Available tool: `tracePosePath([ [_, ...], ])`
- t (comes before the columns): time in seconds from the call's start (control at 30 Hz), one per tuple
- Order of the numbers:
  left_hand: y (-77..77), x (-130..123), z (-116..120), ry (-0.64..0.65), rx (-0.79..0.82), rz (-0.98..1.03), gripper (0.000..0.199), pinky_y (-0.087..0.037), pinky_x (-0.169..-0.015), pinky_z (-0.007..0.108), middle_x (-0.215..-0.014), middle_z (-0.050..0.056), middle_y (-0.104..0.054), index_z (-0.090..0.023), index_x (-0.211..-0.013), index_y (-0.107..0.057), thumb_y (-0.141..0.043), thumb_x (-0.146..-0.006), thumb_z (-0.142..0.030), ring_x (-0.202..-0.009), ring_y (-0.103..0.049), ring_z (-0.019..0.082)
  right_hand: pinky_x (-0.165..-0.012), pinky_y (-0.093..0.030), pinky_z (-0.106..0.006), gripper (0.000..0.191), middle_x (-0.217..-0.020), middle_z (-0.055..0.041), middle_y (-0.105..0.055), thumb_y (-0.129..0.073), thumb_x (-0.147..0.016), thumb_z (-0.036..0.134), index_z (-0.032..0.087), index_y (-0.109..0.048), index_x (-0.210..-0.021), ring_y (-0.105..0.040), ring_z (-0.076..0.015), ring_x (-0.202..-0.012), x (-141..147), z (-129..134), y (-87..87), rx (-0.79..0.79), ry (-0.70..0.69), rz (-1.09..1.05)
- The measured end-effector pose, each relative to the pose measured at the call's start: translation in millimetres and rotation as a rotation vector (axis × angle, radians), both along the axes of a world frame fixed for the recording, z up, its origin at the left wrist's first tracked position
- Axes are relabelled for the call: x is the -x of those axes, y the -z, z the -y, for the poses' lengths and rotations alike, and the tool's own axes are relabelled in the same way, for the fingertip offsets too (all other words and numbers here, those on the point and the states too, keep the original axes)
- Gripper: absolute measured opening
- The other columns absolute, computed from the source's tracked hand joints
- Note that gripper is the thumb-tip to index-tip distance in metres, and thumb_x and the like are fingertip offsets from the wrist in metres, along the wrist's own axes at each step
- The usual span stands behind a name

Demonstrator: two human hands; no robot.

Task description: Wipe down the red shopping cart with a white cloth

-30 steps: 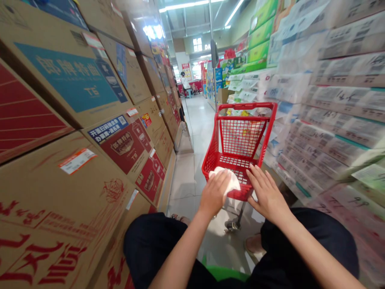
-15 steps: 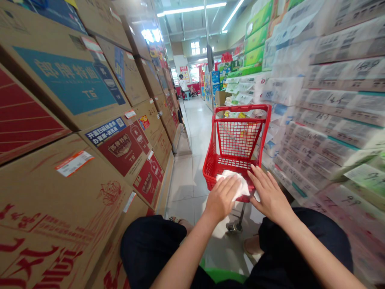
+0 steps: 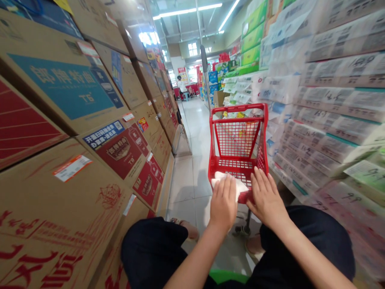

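A red plastic shopping cart [image 3: 237,138] with a mesh basket stands in front of my knees. My left hand [image 3: 224,202] presses a white cloth [image 3: 240,185] onto the basket's near edge, its fingers lying over the cloth. Part of the cloth is hidden beneath that hand. With fingers stretched out, my right hand [image 3: 267,198] rests against the near right corner of the basket and holds nothing. Below the basket, a caster wheel [image 3: 241,230] shows between my feet.
Stacked cardboard cartons [image 3: 120,150] line the left side closely. White paper packs [image 3: 331,100] are piled along the right. A slim metal pole [image 3: 200,36] rises beyond the cart. Farther down the tiled aisle [image 3: 185,172], a person [image 3: 182,85] sits on a stool.
The cart has turned a little, its near left corner shifting right. My left hand has swung more upright on the cloth, and my right hand has stayed at the basket's right corner.
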State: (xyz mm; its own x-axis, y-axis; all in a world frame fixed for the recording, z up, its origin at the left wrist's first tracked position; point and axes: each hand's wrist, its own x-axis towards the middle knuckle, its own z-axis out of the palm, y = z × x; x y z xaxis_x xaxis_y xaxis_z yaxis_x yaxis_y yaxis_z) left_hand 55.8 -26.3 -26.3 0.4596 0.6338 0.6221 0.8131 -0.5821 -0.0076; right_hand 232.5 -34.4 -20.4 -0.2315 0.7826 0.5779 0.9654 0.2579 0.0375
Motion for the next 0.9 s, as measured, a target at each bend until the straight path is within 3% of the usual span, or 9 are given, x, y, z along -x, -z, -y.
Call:
tracePosePath([
  [0.17,2.3,-32.1,8.9,0.16,-0.079,-0.063,0.059,-0.031,-0.126,0.045,-0.165,0.012,-0.032,-0.009,-0.157,-0.033,-0.044,-0.101,-0.023,-0.153,-0.029,0.025,-0.124,-0.018,-0.057,0.082,-0.165,-0.0244,-0.025,-0.061,-0.078,0.031,0.001,-0.036,-0.151,-0.022,-0.0363,-0.153,-28.8,1.3,5.3,-0.011,-0.017,0.009],
  [0.33,-6.8,0.5,-11.5,0.273,-0.022,-0.148,0.06,-0.032,-0.125,0.044,-0.164,0.009,-0.034,-0.013,-0.158,-0.034,-0.045,-0.1,-0.026,-0.151,-0.033,0.023,-0.124,-0.015,-0.058,0.071,-0.166,-0.0173,-0.025,-0.055,-0.085,0.03,0.01,-0.039,-0.151,-0.024,-0.0318,-0.153,-51.6,8.8,0.7,-0.008,-0.069,-0.045],
  [0.47,-8.2,25.5,-19.3,0.156,0.032,-0.101,0.066,-0.035,-0.123,0.046,-0.159,0.012,-0.042,-0.013,-0.157,-0.033,-0.052,-0.095,-0.022,-0.147,-0.039,0.025,-0.124,-0.017,-0.058,0.073,-0.167,-0.0161,-0.022,-0.055,-0.085,0.029,0.012,-0.035,-0.153,-0.022,-0.0321,-0.154,-48.7,11.2,-0.9,-0.017,-0.056,-0.087],
  [0.6,-0.9,5.7,-7.2,0.11,0.039,-0.004,0.062,-0.034,-0.124,0.048,-0.158,0.013,-0.044,-0.012,-0.155,-0.038,-0.049,-0.095,-0.02,-0.145,-0.042,0.028,-0.123,-0.02,-0.059,0.079,-0.166,-0.0222,-0.022,-0.06,-0.082,0.031,0.004,-0.034,-0.152,-0.02,-0.0363,-0.154,-31.8,10.2,0.3,-0.016,-0.029,-0.12],
  [0.73,2.0,-20.7,1.9,0.192,0.012,-0.039,0.06,-0.032,-0.125,0.047,-0.163,0.012,-0.035,-0.01,-0.157,-0.035,-0.044,-0.099,-0.026,-0.15,-0.034,0.027,-0.123,-0.021,-0.059,0.07,-0.165,-0.0245,-0.023,-0.06,-0.083,0.031,0.003,-0.043,-0.145,-0.021,-0.0376,-0.153,-27.4,13.1,0.1,-0.017,-0.021,-0.138],
  [0.8,-0.1,-18.0,-2.4,0.257,-0.01,-0.086,0.059,-0.032,-0.124,0.046,-0.164,0.011,-0.035,-0.012,-0.158,-0.034,-0.043,-0.101,-0.028,-0.15,-0.034,0.026,-0.123,-0.02,-0.058,0.06,-0.166,-0.0213,-0.022,-0.059,-0.085,0.03,0.007,-0.048,-0.14,-0.022,-0.0359,-0.153,-33.7,15.4,-0.6,-0.004,-0.05,-0.128],
  [0.9,-4.9,5.8,-16.7,0.33,0.016,-0.145,0.058,-0.034,-0.121,0.045,-0.159,0.011,-0.042,-0.016,-0.156,-0.036,-0.046,-0.101,-0.032,-0.145,-0.042,0.026,-0.124,-0.021,-0.056,0.054,-0.168,-0.0182,-0.019,-0.058,-0.086,0.029,0.011,-0.051,-0.137,-0.024,-0.034,-0.153,-45.0,17.0,-0.5,-0.003,-0.083,-0.111],
])
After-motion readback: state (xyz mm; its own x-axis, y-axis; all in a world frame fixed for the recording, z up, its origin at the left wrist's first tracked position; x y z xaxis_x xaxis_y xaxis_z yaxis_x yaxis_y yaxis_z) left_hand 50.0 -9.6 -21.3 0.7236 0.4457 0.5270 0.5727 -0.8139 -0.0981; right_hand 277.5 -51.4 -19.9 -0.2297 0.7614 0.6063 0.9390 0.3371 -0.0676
